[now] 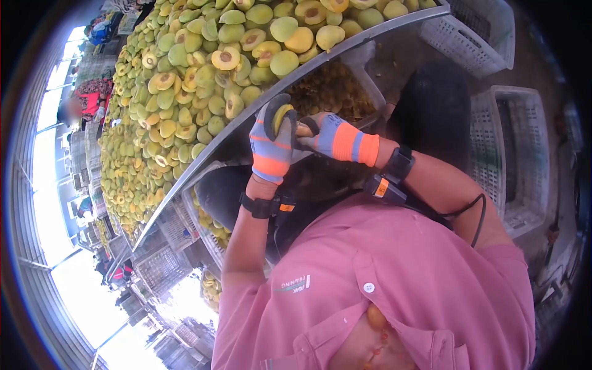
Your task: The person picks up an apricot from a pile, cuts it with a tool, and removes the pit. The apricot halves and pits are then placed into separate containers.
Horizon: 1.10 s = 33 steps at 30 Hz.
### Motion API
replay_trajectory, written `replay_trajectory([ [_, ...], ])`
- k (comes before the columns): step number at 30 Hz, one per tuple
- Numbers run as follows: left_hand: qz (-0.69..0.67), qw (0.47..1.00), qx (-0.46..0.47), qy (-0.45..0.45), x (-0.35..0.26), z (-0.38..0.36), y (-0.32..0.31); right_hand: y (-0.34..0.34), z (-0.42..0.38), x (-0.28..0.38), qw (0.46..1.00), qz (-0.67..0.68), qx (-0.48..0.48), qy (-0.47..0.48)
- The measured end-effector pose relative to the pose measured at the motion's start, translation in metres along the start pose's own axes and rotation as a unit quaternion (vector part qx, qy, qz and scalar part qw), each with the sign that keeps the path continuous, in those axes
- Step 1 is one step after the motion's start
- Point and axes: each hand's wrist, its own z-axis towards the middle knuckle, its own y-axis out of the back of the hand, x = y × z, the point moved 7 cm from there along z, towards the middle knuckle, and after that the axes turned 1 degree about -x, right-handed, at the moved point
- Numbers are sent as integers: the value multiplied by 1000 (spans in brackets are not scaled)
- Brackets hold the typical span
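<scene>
My left hand (272, 140), in a grey, orange and blue work glove, is closed around a yellow-green halved fruit (282, 116), which looks like a peach or apricot. Right beside it, my right hand (336, 137) wears a matching glove, its fingers wrapped round a short tan piece (303, 129) that looks like a wooden handle. The rest of that item is hidden between the hands. Both hands meet just off the metal rim of a table heaped with halved fruit (226, 58), several of them showing brown pits or hollows.
A metal table edge (246, 110) curves past my hands. Below it, a container of brown scraps (327, 86) sits near my knee. White plastic crates (515, 154) stand at the right, more crates (161, 268) at the lower left. Other people (92, 98) are at the far left.
</scene>
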Motion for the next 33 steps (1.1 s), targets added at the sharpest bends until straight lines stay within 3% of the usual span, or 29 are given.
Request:
replay_trajectory([
  [3, 5, 999, -28, -36, 3, -10, 3, -13, 2, -7, 996, 87, 16, 24],
  [9, -30, 984, 172, 36, -3, -3, 2, -22, -16, 1, 977, 174, 121, 33],
  [12, -18, 978, 210, 4, -17, 7, 7, -23, -23, 9, 967, 185, 172, -28],
  [15, -14, 988, 154, -16, -7, 8, 6, -13, -14, 14, 977, 175, 93, 77],
  [18, -13, 998, 50, -33, 7, 7, -5, -5, -1, -11, 997, 67, -21, 16],
  [21, -11, 998, -11, 59, 31, -2, -19, 0, -1, -19, 999, 29, -24, -32],
  [22, 15, 999, -30, 28, 25, -3, -19, -1, 0, -19, 998, 52, -24, -34],
  [26, -127, 980, -40, 145, 24, -7, -18, -6, 0, -21, 994, 97, 6, -41],
  [30, -91, 991, 68, 75, 4, 1, -6, -10, -4, -16, 994, 88, 60, -2],
  [33, -70, 984, 162, 38, -12, 5, 1, -11, -24, 19, 973, 166, 158, 16],
])
